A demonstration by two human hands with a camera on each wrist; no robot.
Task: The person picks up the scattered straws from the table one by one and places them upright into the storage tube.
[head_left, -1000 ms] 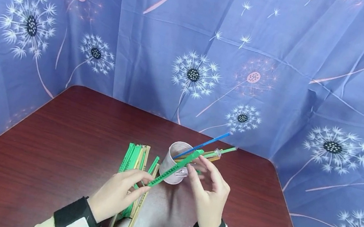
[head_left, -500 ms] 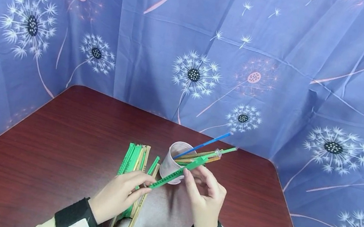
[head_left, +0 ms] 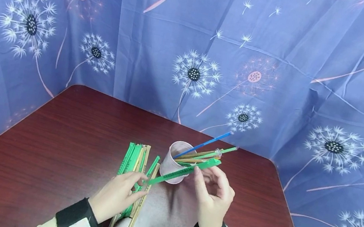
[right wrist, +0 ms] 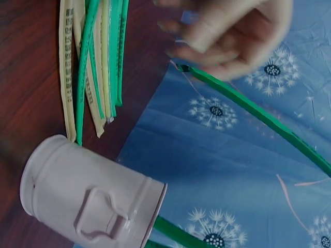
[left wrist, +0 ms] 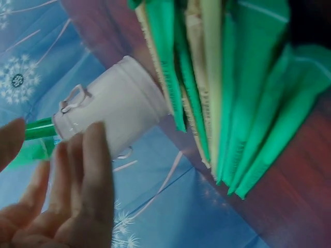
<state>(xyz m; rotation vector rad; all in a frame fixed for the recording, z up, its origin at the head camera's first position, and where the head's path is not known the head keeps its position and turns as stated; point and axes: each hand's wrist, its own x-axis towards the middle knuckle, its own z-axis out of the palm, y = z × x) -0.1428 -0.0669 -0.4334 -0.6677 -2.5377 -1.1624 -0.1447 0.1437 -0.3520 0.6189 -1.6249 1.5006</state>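
Note:
My right hand (head_left: 214, 191) pinches a green paper-wrapped straw (head_left: 178, 173) near its upper end, thumb over the wrapper and fingers curled behind. The straw slants in front of a pale pink mug (head_left: 167, 166). Close to its lower end is my left hand (head_left: 118, 194), with thumb and index finger apart. The right wrist view shows the straw's dark-tipped end (right wrist: 182, 67) beside a hand. Several straws stick out of the mug, among them a blue straw (head_left: 203, 145). Under and beyond my left hand lies a pile of green and tan wrapped straws (head_left: 131, 159).
The dark red-brown wooden table (head_left: 68, 143) ends at a blue curtain (head_left: 147, 65) with a dandelion print. A tan wrapped straw (head_left: 133, 224) lies slanted at the pile's right side. Both wrists wear black bands.
My left finger and thumb have come apart from the green straw's lower end. The straw's upper end has swung right and down, and it lies flatter, still in my right hand.

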